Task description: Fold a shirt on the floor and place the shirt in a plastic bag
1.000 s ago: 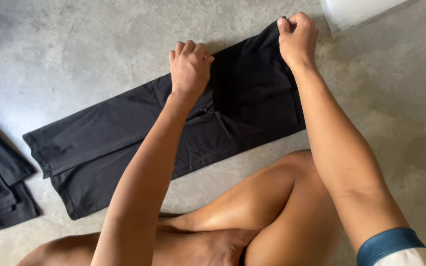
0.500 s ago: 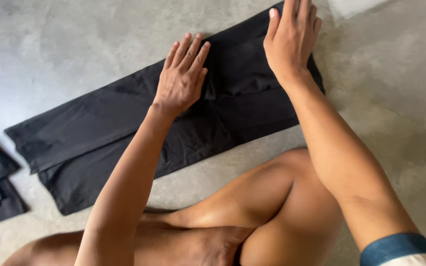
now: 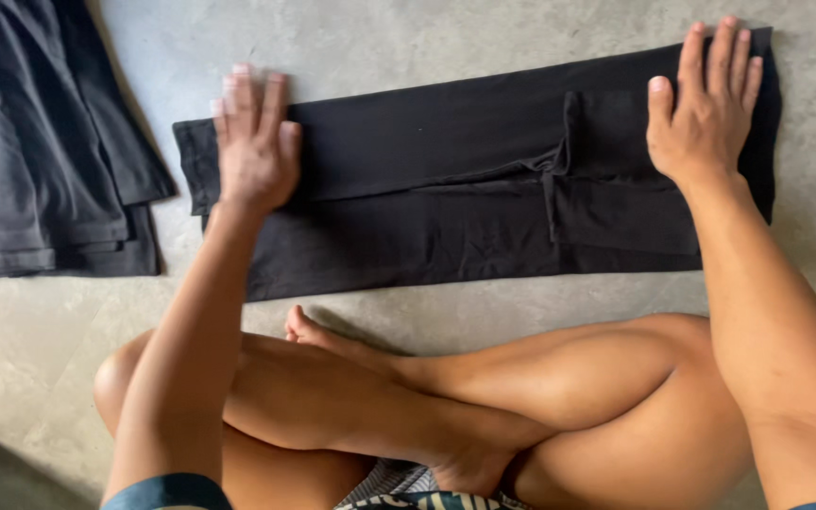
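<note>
The left hand [image 3: 252, 142] has slid along the black garment [image 3: 446, 203]; the right hand [image 3: 705, 109] presses flat.

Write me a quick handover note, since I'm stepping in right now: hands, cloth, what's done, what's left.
Left hand: flat, fingers spread, pressing the left end of the black garment.
Right hand: flat on its right end.
Garment: folded lengthwise into a long strip on the concrete floor, with a flap folded over at the right.
Pile of dark clothes lies to the left.
Left: probably folding the strip shorter.
</note>
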